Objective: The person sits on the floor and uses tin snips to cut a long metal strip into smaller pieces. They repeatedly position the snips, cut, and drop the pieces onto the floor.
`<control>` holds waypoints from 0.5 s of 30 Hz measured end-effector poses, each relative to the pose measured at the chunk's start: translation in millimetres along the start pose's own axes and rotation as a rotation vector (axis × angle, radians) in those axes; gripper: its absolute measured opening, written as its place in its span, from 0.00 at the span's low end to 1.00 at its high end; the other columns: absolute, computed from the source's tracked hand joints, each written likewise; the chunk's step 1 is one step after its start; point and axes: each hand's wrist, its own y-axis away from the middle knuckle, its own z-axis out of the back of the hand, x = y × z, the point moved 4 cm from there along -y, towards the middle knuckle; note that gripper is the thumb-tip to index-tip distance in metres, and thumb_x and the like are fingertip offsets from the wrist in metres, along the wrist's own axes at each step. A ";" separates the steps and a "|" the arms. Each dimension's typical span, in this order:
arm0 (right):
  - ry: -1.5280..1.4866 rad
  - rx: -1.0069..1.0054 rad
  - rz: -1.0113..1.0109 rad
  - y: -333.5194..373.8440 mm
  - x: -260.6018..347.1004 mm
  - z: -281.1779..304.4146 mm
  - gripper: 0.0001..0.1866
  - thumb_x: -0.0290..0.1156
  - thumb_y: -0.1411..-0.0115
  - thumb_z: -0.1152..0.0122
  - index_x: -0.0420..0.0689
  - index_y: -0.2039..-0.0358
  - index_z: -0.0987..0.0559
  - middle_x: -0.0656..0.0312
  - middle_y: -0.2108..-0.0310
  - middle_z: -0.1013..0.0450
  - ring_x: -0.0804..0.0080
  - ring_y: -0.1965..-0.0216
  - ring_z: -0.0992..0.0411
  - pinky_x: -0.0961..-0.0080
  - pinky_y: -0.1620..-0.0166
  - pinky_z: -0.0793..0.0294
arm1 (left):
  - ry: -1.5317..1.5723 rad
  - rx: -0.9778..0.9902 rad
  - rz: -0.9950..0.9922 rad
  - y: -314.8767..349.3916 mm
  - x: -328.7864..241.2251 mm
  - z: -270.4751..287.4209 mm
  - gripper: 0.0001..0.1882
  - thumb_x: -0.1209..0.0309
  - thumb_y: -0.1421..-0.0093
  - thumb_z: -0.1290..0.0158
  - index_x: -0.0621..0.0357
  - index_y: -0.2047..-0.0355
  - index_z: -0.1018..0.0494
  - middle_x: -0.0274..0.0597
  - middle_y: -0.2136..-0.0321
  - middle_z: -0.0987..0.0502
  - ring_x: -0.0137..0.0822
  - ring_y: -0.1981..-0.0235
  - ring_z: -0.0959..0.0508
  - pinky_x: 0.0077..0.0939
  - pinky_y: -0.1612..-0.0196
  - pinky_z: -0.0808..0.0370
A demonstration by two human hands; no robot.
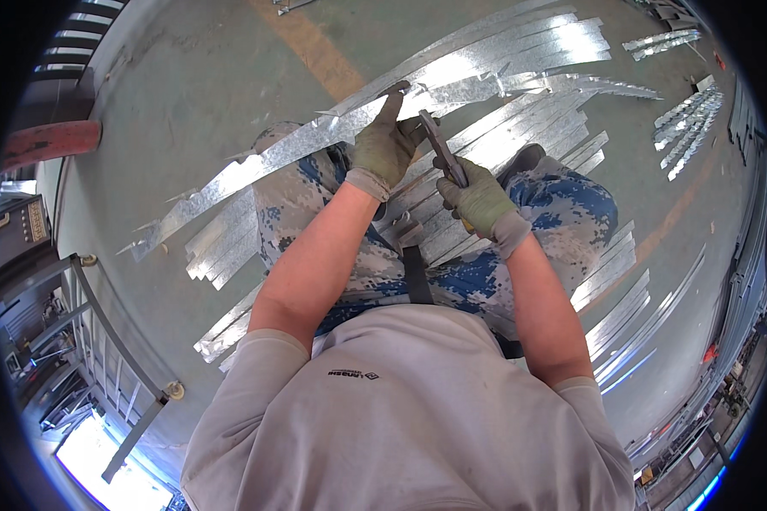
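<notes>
My left hand (382,146), in a greenish work glove, grips the edge of a long, shiny sheet-metal strip (273,156). The strip lies slantwise across my knee, and its ends look jagged. Closed in my gloved right hand (481,198) is a dark metal hand tool, like pliers or snips (433,136). Its long jaws point up and left, close to my left fingers; a bit of yellow shows beneath the palm. Whether the jaws touch the strip, I cannot tell. More flat metal strips (520,128) lie in a pile on the floor under and beyond my hands.
Small bundles of cut strips (689,128) lie at the far right. A metal-framed cart (115,332) with casters stands at the left, below a red cylindrical object (55,143). Long metal stock (746,255) lines the right side. A yellow line (311,47) crosses the green floor.
</notes>
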 end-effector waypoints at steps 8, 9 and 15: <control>-0.092 0.080 -0.099 -3.0 9.9 5.3 0.23 0.36 0.28 0.34 0.39 0.37 0.20 0.62 0.64 0.19 0.76 0.69 0.24 0.74 0.63 0.21 | 0.116 -0.013 0.064 -0.5 -0.8 -5.8 0.21 0.57 0.19 0.46 0.61 0.38 0.27 0.51 0.53 0.17 0.52 0.54 0.13 0.51 0.41 0.16; -0.115 0.089 -0.104 -3.8 8.9 5.8 0.23 0.36 0.28 0.34 0.38 0.37 0.20 0.62 0.64 0.19 0.76 0.69 0.23 0.74 0.63 0.21 | 0.109 -0.004 0.062 -2.2 -0.2 -3.7 0.21 0.57 0.19 0.46 0.61 0.37 0.28 0.51 0.53 0.16 0.53 0.53 0.13 0.51 0.40 0.16; -0.287 0.215 -0.111 -1.4 15.8 10.9 0.20 0.32 0.27 0.34 0.39 0.37 0.19 0.60 0.62 0.18 0.75 0.69 0.21 0.74 0.64 0.19 | 0.110 0.081 0.076 -3.6 -1.6 1.9 0.21 0.59 0.18 0.47 0.61 0.36 0.26 0.49 0.49 0.16 0.52 0.48 0.14 0.51 0.35 0.18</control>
